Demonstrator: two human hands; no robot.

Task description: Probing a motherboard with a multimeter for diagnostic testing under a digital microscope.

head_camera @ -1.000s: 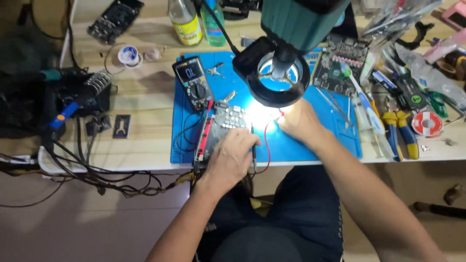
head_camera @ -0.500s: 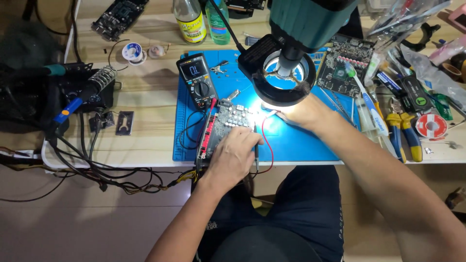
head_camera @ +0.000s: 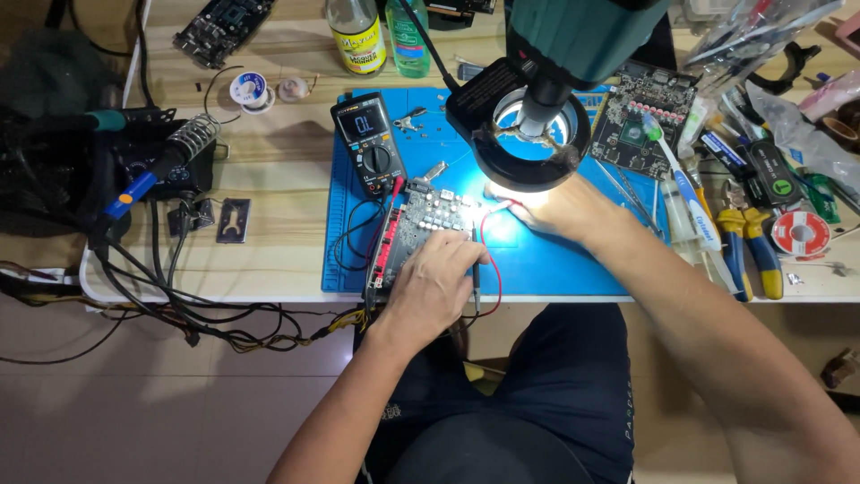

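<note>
Under the ring lamp [head_camera: 530, 134] | circuit board [head_camera: 421, 235] lies on blue mat [head_camera: 555, 260] | left hand [head_camera: 434, 289] is curled, pinning board, black probe [head_camera: 475, 285] apparently held | right hand [head_camera: 546, 208] glare-washed, grip cannot be told | probe tips should be kept steady, meter [head_camera: 369, 143] watched.
</note>
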